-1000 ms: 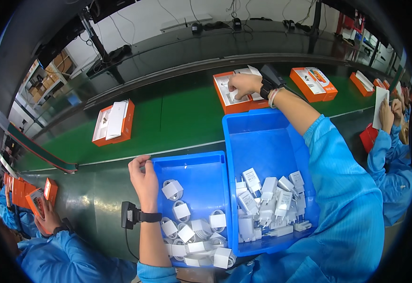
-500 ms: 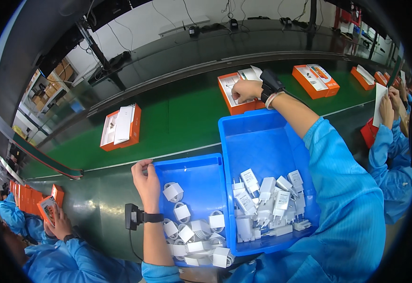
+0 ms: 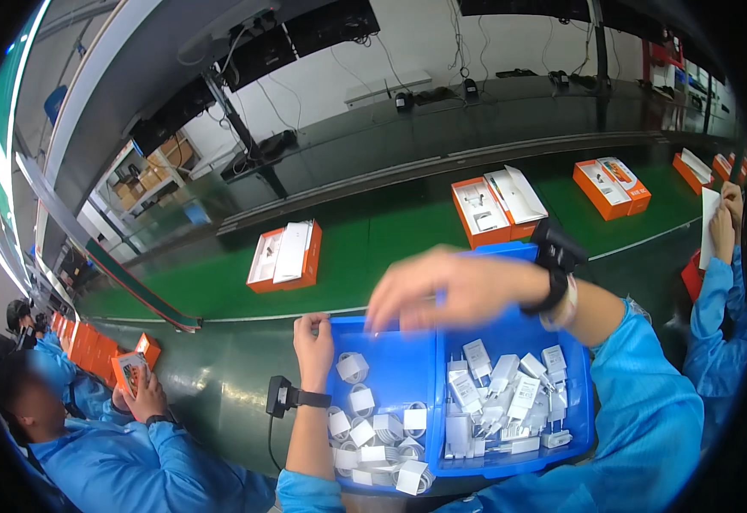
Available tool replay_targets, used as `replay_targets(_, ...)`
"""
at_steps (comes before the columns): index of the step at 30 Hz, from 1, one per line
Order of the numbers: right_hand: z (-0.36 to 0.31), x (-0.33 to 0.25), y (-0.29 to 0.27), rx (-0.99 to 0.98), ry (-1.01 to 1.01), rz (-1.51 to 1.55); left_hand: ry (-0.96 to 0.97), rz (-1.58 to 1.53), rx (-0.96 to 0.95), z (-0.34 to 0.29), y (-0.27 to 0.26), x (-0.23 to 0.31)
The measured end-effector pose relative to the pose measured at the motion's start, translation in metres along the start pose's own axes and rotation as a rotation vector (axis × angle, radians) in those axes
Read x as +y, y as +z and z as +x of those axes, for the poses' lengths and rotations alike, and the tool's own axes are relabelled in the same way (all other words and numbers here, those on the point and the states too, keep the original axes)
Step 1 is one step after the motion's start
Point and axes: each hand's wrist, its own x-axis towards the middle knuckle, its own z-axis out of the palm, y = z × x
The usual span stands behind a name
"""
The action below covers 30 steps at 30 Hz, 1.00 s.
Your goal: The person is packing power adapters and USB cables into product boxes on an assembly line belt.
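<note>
The person's two hands are apart from each other: the left hand [image 3: 312,344], fingers curled, is at the upper left corner of a shallow blue plastic bin [image 3: 390,369], though whether it grips the rim I cannot tell; the right hand [image 3: 454,289] is above the bins, too blurred to show whether it is closed on anything. The left bin holds coiled white cables in white paper wraps [image 3: 387,427], and the blue plastic bin beside it [image 3: 514,463] holds a heap of white plug-in chargers [image 3: 525,393]; both rest on the dark green surface [image 3: 211,368]. Beyond, on a green belt [image 3: 373,248], three nearby rectangular orange cardboard boxes, at left [image 3: 312,261], centre [image 3: 497,237] and right [image 3: 628,203], have white interiors exposed. The work looks partway along: small items seem to lie inside these boxes, too small to identify, none of the three is closed up, and plenty of cables and chargers remain in the bins.
</note>
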Motion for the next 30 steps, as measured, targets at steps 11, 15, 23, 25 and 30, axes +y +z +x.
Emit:
replay_targets(11,-0.018,-0.09,0.144,-0.174,-0.936,1.333,0.038,0.022,-0.017,0.003,-0.002,0.0)
replay_targets(15,-0.029,-0.087,0.15,-0.205,-0.779,1.444,0.083,0.085,-0.024,0.009,0.004,0.016)
replay_targets(23,-0.009,-0.066,0.162,-0.199,-0.799,1.32,0.266,0.356,-0.041,0.002,-0.001,0.023)
replay_targets(25,-0.008,-0.06,0.163,-0.131,-0.792,1.269,0.284,0.38,-0.025,0.001,0.0,0.025)
replay_targets(30,0.0,-0.043,0.156,0.001,-0.748,1.177,0.344,0.412,-0.045,0.003,0.001,0.026)
